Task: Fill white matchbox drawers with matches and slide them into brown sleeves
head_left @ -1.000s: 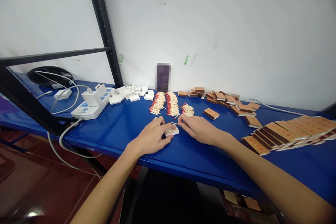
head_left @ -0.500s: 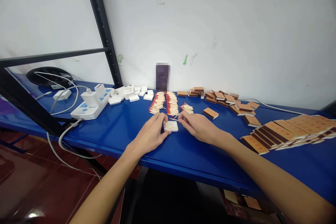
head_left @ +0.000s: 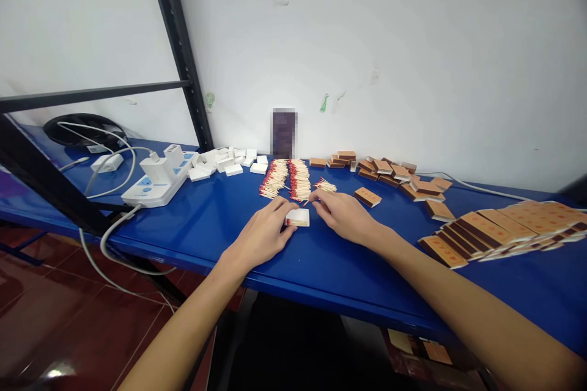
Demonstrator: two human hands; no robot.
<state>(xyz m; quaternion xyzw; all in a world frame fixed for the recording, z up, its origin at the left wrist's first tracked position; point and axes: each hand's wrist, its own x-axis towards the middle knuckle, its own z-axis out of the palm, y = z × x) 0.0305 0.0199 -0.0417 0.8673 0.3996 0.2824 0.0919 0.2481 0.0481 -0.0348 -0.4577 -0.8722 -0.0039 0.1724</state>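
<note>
We're gripping white tray (head_left: 301, 215) in partly closed left hand (head_left: 266, 227); curled right hand (head_left: 342, 215) resting beside far match row (head_left: 300, 178), closure, hold unclear. Seemingly filling tray; next placement needing alignment.

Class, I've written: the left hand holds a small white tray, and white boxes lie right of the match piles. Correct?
Not quite: the head view shows the white boxes lying left of the match piles. The left hand does hold a small white tray.
</note>
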